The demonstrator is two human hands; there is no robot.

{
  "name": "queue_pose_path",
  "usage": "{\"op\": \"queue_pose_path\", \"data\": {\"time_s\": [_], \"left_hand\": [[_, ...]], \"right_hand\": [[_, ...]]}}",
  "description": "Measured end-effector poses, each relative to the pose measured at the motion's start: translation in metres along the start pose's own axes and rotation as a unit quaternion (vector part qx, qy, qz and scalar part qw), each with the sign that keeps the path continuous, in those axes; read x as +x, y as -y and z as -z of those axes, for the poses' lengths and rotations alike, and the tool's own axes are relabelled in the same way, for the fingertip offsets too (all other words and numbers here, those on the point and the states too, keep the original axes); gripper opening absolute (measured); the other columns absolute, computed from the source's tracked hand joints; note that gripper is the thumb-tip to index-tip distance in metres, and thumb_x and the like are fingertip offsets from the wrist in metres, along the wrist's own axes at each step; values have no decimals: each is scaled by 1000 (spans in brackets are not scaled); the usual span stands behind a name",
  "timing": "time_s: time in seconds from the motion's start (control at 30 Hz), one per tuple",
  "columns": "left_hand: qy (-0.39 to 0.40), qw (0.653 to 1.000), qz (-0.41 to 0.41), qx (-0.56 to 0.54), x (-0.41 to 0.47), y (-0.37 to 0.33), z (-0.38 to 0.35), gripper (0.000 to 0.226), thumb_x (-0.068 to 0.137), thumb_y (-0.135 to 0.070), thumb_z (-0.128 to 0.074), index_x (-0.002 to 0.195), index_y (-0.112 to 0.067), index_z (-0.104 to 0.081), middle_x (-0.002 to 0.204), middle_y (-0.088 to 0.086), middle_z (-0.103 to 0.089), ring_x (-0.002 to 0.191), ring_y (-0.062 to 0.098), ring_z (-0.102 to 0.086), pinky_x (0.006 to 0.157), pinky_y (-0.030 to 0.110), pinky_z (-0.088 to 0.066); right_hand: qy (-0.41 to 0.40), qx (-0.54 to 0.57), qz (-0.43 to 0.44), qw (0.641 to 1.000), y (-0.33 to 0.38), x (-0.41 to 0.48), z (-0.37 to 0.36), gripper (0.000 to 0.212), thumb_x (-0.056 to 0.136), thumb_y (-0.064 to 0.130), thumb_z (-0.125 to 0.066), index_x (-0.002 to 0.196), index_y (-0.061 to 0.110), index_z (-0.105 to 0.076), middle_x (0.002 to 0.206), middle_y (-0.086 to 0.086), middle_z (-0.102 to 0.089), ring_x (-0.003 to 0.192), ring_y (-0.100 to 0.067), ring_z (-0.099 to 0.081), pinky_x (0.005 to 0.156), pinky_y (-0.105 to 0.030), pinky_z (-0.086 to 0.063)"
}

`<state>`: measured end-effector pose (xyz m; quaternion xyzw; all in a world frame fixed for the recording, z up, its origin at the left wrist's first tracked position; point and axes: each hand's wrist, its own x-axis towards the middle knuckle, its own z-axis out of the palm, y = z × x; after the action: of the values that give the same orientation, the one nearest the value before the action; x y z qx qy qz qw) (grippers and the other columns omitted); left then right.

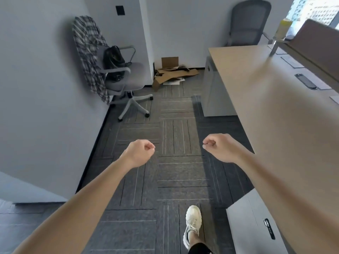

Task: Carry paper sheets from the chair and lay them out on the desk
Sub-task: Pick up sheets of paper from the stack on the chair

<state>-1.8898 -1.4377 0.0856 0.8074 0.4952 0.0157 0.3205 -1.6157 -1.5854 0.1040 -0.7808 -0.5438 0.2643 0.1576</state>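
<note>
A grey office chair (128, 77) stands against the left wall, with a plaid shirt (89, 52) draped over its back and a black bag (113, 59) on its seat. No paper sheets show on the seat. The wooden desk (266, 85) runs along the right; several sheets (291, 61) lie flat near its far edge. My left hand (140, 153) and my right hand (218, 145) are held out over the carpet, both curled into loose fists with nothing in them, well short of the chair.
Flattened cardboard (174, 72) and some white paper lie on the floor in the corner. A second grey chair (249, 22) stands behind the desk. White drawer cabinets (216, 92) sit under the desk, another at the lower right (256, 222). My white shoe (192, 220) steps on carpet.
</note>
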Motion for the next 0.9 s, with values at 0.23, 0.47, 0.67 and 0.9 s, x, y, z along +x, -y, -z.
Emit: {"op": "queue_pose_path", "data": {"time_s": [0.23,0.47,0.67,0.9], "left_hand": [[12,984,27,176,168,-41,52,28,97,-34,-47,119,-29,-63,116,-5,-68,98,19,-65,87,39,-55],[-22,985,40,165,312,-59,109,27,97,-36,-50,119,-29,-63,115,-6,-68,99,19,-64,87,36,-53],[-35,987,21,155,472,-47,155,28,97,-36,-50,121,-28,-63,117,-4,-68,101,22,-64,85,38,-54],[-25,989,-71,125,659,-77,220,27,98,-31,-53,121,-23,-65,118,-1,-68,103,19,-63,85,33,-53]], "right_hand": [[25,-38,17,999,-34,174,61,20,99,34,-53,110,22,-65,105,6,-66,91,-13,-62,83,-35,-55],[37,-101,39,993,-31,345,132,24,100,37,-48,112,24,-64,106,5,-67,90,-15,-63,84,-40,-57],[38,-133,36,990,-14,497,170,28,101,36,-47,122,24,-62,112,4,-65,99,-18,-63,88,-36,-54],[19,-137,7,990,3,644,236,20,98,24,-45,98,25,-65,98,7,-65,94,-18,-63,78,-30,-50]]}}
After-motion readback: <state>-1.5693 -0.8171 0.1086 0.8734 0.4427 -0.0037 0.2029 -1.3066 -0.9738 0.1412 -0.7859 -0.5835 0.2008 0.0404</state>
